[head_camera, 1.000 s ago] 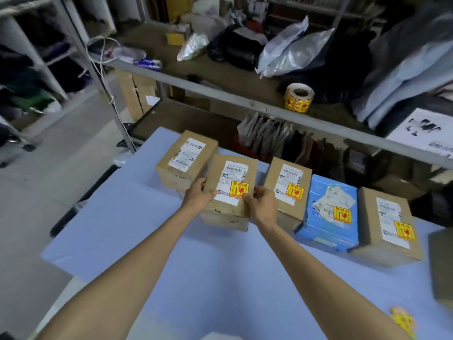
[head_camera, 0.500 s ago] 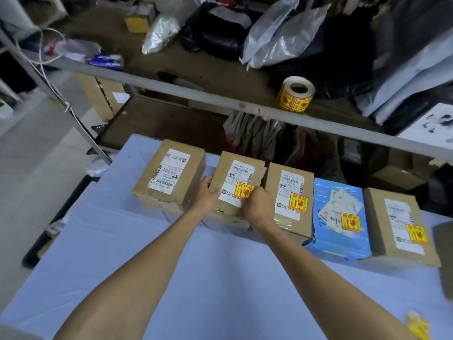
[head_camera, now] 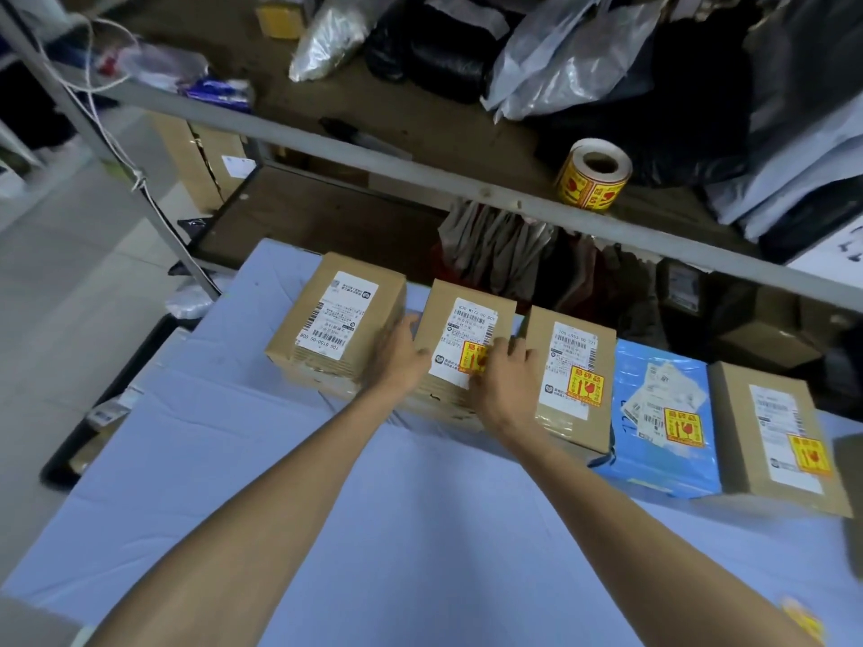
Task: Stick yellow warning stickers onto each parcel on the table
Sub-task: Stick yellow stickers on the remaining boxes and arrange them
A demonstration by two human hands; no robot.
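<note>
I've set the parcel (head_camera: 467, 329) back down on the worktop (head_camera: 420, 530) between my hands: left hand (head_camera: 397, 357) grips its side, right hand (head_camera: 504, 380) lies flat, pressing its sticker (head_camera: 471, 357). The box (head_camera: 336, 319) left of them is bare, so I judge it's next.

The parcel (head_camera: 460, 319) between the fingers of both hands went from lifted and tilted to lying flat in the row. The right hand (head_camera: 502, 389) slid off its right edge onto the top, fingertips (head_camera: 497, 350) partly covering the yellow sticker (head_camera: 469, 359). The left hand (head_camera: 397, 359) moved lower along the left side, fingers touching the neighbouring box (head_camera: 336, 315).
</note>
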